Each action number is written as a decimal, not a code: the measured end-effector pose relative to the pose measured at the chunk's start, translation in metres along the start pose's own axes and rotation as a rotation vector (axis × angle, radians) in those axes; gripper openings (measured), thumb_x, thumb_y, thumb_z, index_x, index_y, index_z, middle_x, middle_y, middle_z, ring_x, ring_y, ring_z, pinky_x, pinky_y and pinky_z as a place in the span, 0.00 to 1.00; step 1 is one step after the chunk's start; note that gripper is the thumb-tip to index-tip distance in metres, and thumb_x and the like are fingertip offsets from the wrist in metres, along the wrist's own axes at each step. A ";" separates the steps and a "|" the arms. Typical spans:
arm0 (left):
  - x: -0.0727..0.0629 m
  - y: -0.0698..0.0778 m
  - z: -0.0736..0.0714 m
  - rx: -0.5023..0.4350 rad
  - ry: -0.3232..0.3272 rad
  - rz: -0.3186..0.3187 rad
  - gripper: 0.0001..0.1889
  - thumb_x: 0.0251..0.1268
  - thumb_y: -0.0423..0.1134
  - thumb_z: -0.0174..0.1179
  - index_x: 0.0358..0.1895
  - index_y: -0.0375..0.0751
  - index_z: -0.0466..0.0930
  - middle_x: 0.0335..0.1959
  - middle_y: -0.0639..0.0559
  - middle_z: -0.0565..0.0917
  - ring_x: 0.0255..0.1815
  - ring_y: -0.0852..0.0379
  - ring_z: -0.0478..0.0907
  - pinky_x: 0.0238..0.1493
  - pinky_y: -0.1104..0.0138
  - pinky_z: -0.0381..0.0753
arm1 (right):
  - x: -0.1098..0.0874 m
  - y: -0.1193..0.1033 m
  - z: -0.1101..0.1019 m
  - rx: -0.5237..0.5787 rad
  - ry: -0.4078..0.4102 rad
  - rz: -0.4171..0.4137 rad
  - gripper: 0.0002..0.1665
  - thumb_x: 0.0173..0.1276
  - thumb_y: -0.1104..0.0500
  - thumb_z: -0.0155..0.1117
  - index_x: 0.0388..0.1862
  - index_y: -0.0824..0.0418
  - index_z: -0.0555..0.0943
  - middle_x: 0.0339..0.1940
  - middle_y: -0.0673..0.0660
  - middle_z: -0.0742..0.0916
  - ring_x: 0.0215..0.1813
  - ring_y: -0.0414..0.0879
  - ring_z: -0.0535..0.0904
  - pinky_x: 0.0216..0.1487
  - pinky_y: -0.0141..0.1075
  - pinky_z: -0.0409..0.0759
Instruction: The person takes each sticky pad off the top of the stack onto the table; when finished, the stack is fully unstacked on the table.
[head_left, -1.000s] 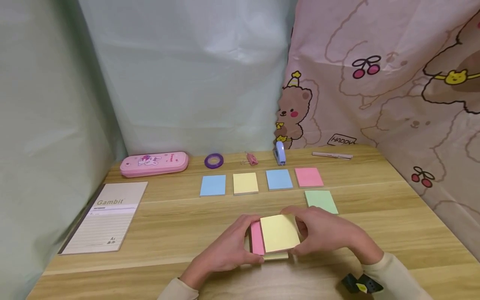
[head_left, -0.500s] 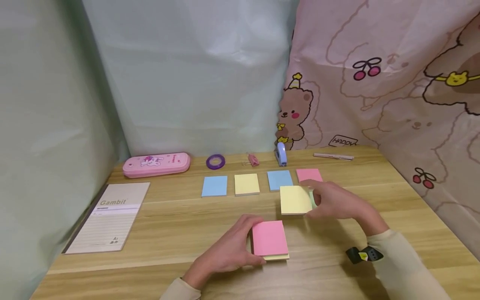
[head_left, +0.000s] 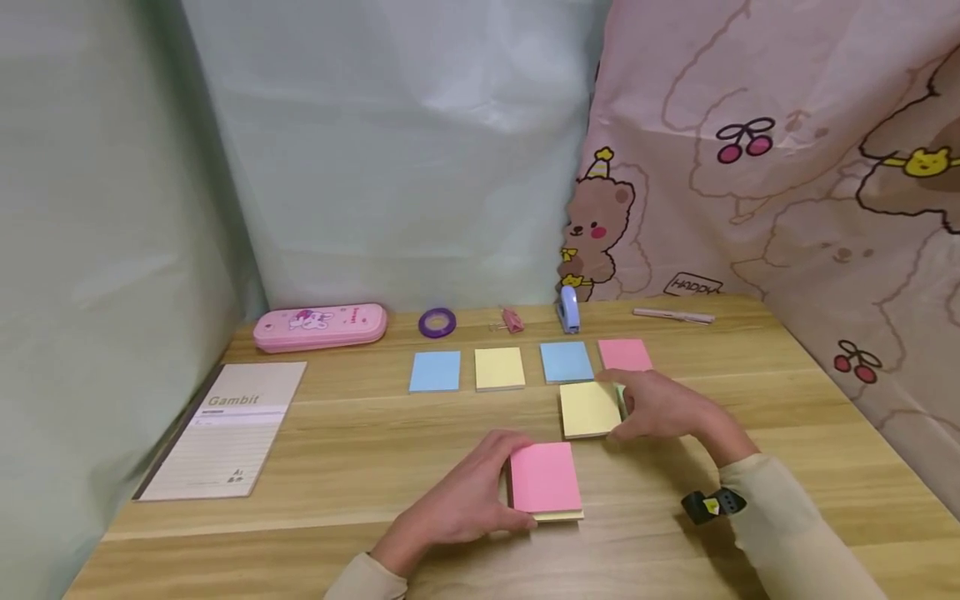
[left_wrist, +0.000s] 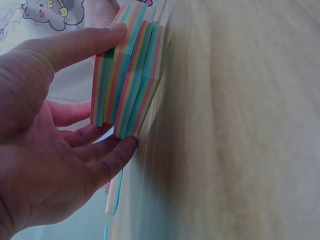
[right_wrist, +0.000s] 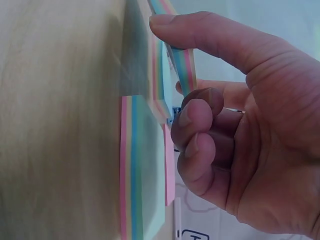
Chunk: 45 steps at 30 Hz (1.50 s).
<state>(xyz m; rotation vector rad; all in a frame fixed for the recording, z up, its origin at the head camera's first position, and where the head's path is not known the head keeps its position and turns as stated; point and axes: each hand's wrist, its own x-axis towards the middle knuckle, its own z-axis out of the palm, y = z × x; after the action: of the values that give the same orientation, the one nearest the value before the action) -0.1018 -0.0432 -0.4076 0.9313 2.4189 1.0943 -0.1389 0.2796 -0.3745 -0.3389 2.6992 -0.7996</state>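
In the head view my left hand [head_left: 472, 492] grips the left side of a stack of sticky note pads [head_left: 545, 477], pink on top with yellow showing beneath. Striped multicoloured edges of the stack [left_wrist: 127, 72] appear between thumb and fingers in the left wrist view. Farther forward, my right hand [head_left: 667, 408] pinches a yellow-topped sticky note pad [head_left: 589, 409] by its right side, between thumb and index finger. The right wrist view has this pad [right_wrist: 187, 72] tilted above the table, other fingers curled. A green sticky note pad [right_wrist: 152, 170] lies beside it, mostly hidden by the hand in the head view.
Beyond the hands lie blue [head_left: 435, 371], yellow [head_left: 499, 368], blue [head_left: 566, 362] and pink [head_left: 626, 354] pads. Behind them are a pencil case [head_left: 321, 327], purple tape roll [head_left: 437, 322], pink clip [head_left: 512, 320], small stapler [head_left: 568, 311] and pen [head_left: 673, 316]. A notebook [head_left: 225, 429] lies left.
My right hand has lifted the yellow-topped pad off the stack and carried it forward, then slightly down. The pink top is now uncovered. My left hand keeps its hold on the stack.
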 end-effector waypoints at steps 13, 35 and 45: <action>0.000 0.001 -0.001 0.035 -0.003 0.010 0.45 0.52 0.42 0.82 0.75 0.43 0.69 0.71 0.51 0.73 0.71 0.53 0.72 0.76 0.52 0.72 | 0.005 -0.001 0.003 0.076 -0.054 0.035 0.55 0.54 0.58 0.85 0.79 0.59 0.68 0.28 0.55 0.78 0.19 0.43 0.73 0.22 0.38 0.76; -0.004 0.010 -0.001 0.090 -0.028 0.013 0.45 0.51 0.43 0.83 0.73 0.43 0.71 0.69 0.53 0.73 0.68 0.57 0.72 0.73 0.58 0.75 | 0.015 -0.007 0.007 -0.076 -0.057 0.062 0.56 0.53 0.56 0.85 0.80 0.59 0.69 0.39 0.54 0.84 0.39 0.47 0.77 0.40 0.40 0.77; -0.004 0.010 0.000 0.089 -0.023 0.016 0.45 0.50 0.43 0.83 0.73 0.42 0.71 0.69 0.53 0.74 0.68 0.57 0.72 0.73 0.58 0.75 | 0.015 -0.007 0.008 -0.074 -0.055 0.051 0.56 0.52 0.57 0.85 0.80 0.57 0.69 0.37 0.54 0.83 0.38 0.47 0.75 0.39 0.39 0.76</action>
<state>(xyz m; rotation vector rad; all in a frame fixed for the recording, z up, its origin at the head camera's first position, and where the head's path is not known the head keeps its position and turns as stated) -0.0946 -0.0412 -0.4002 0.9877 2.4635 0.9830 -0.1486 0.2656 -0.3800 -0.3027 2.6792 -0.6680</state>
